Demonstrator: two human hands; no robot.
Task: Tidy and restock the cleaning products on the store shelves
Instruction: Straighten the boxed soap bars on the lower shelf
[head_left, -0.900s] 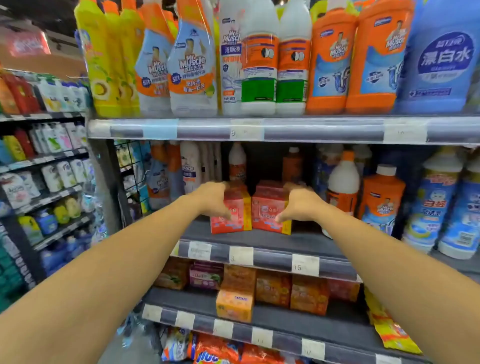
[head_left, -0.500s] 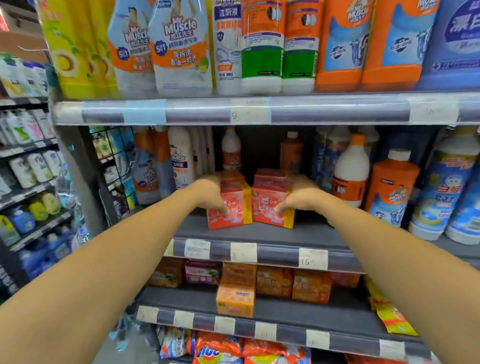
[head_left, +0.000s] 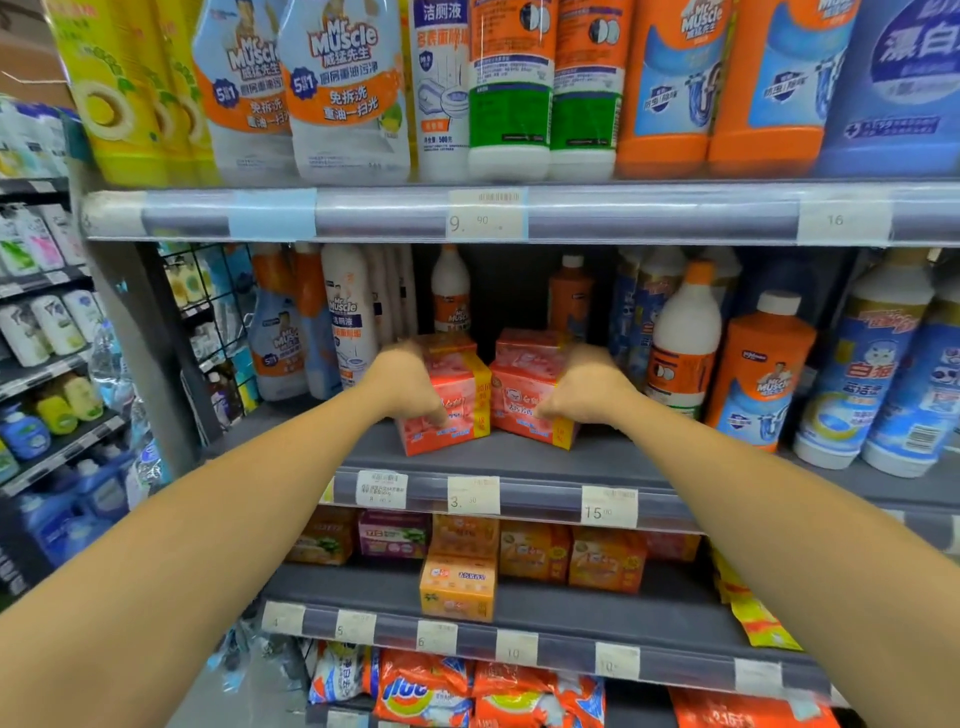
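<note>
Left hand (head_left: 408, 387) wrapped on the left red soap pack (head_left: 465, 400), right hand (head_left: 587, 387) on the right red soap pack (head_left: 522, 387). Both packs sit side by side on the middle shelf (head_left: 519, 462), white bottle (head_left: 451, 296) behind. Fingers mostly hidden; the grip looks firm.

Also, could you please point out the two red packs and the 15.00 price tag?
left red pack (head_left: 465, 410): head view, front face.
right red pack (head_left: 514, 400): head view, front face.
15.00 price tag (head_left: 609, 506): head view, label's middle.
</note>
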